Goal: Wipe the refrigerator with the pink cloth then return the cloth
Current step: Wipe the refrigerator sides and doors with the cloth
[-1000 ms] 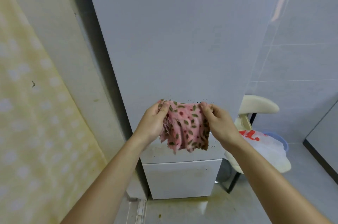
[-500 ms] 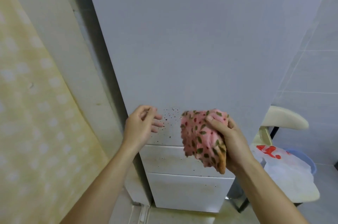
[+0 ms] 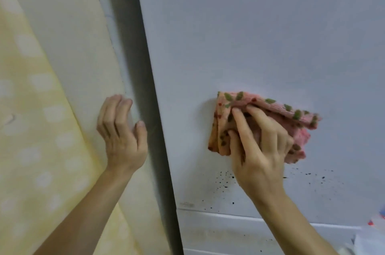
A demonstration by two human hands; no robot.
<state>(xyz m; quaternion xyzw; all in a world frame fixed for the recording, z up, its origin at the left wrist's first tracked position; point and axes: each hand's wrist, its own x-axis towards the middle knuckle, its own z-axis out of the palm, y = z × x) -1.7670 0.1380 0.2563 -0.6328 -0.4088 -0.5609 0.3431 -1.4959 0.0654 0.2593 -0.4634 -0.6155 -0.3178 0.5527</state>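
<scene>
Up against the pale grey door of the refrigerator [image 3: 250, 36], the right hand [image 3: 260, 144] gripped the pink cloth [image 3: 291, 114], a bunched, folded rag printed with green leaves and small red dots. The fingers [image 3: 242, 121] were curled over the wad and the thumb pinched its left edge, so that the hand was clamped on the cloth and held it flat to the door. Folds of the fabric stuck out above the fingertips and to the right of the knuckles, where the edge looked blurred. Just below that hand a scatter of dark specks [image 3: 224, 178] marked the door, spreading left and right of the wrist. Lower down, a horizontal seam [image 3: 229, 215] separated the door from a white panel beneath it. The left hand [image 3: 123, 136] held nothing; its fingers were loosely bent and slightly apart, with the thumb raised, and it hung in front of the cream wall [image 3: 68, 46] beside the refrigerator's left edge. Whether its fingertips touched the wall could not be told. A dark shadowed gap [image 3: 143, 80] ran between the wall and the refrigerator. At far left hung a yellow sheet with pale spots [image 3: 31, 129].
</scene>
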